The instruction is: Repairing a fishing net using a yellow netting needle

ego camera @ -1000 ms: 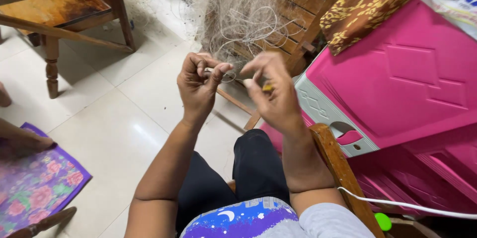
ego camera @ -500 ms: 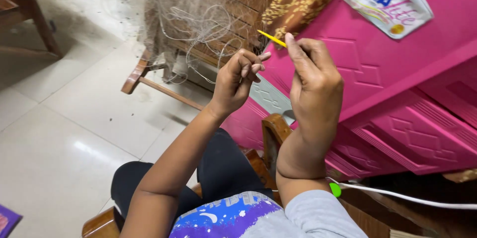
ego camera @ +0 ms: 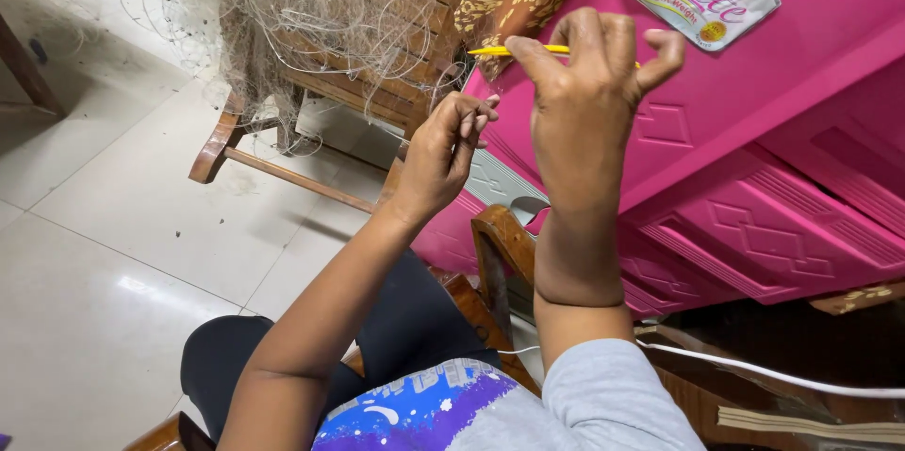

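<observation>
Head view: right hand (ego camera: 584, 102) raised, fingers closed around a yellow netting needle (ego camera: 504, 50), its tip projecting left past the forefinger. Left hand (ego camera: 443, 154) pinches fine net strands (ego camera: 311, 27) between thumb and fingertips, just beside.

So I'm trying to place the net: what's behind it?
Behind the pale fishing net a wooden slatted bench shows through. Its upper part and whatever holds the net are hidden or out of frame.

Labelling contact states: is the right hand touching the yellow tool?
Touching. The head view shows the right hand with fingers pinched around the thin yellow tool, whose tip sticks out to the left.
</observation>
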